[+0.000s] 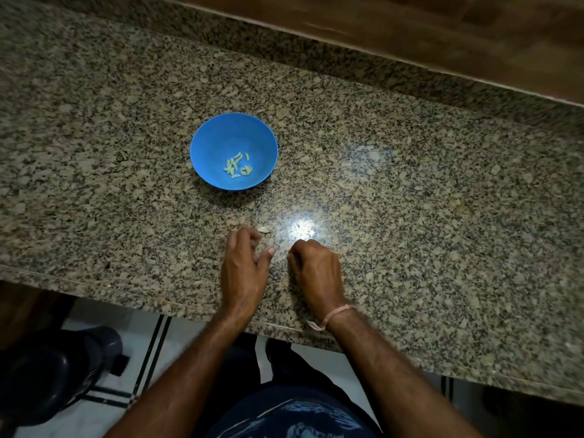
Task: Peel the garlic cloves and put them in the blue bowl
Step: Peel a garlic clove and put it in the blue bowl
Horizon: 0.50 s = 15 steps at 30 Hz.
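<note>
Blue bowl (215,143) holds peeled cloves (237,167); nearer than it, left hand (245,263) and right hand (316,267) curl, contents hidden. Best pinch skins off gently.

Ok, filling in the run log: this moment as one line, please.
blue bowl: peeled cloves inside | left hand: curled, by pale scrap | right hand: curled, contents hidden

Readable text: none anywhere in the view.
Dark blue garment with pale print (303,415): blurred light shapes only; no letters or numbers can be made out.
Round blue plastic bowl (218,134): plain wall, no label or brand mark shows.
</note>
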### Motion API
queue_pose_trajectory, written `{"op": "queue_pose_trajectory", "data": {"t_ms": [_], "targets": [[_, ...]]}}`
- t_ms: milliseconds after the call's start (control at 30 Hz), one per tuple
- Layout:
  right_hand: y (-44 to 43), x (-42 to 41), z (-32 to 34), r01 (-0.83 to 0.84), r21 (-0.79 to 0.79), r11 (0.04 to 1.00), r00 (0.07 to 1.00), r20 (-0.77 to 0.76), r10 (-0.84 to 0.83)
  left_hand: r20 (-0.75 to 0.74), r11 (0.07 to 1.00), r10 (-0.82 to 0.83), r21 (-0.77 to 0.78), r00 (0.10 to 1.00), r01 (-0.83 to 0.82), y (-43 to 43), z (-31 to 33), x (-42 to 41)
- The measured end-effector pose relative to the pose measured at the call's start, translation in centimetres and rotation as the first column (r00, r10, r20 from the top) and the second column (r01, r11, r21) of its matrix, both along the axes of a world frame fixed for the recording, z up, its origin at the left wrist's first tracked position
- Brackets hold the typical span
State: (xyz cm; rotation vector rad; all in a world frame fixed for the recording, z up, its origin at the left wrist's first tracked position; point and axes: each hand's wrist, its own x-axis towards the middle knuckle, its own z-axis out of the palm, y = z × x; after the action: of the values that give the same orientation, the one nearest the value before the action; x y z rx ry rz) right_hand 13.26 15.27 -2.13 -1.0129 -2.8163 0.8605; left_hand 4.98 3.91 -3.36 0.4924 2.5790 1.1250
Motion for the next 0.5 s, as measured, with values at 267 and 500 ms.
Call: {"op": "queue_pose_trajectory", "data": {"t_ms": [267,500], "targets": [[0.4,-0.9,0.4,0.151,-0.443,0.884,0.982,-0.032,-0.184,0.268,0.999,0.023,0.034,0.963,-0.033,0.4,0.5,1.2],[-0.1,0.8,1.8,0.231,-0.935,0.269,0.856,0.064,-0.512,0.451,0.973,0.054,0.177,0.891,-0.149,-0.4,1.0,0.6]]}}
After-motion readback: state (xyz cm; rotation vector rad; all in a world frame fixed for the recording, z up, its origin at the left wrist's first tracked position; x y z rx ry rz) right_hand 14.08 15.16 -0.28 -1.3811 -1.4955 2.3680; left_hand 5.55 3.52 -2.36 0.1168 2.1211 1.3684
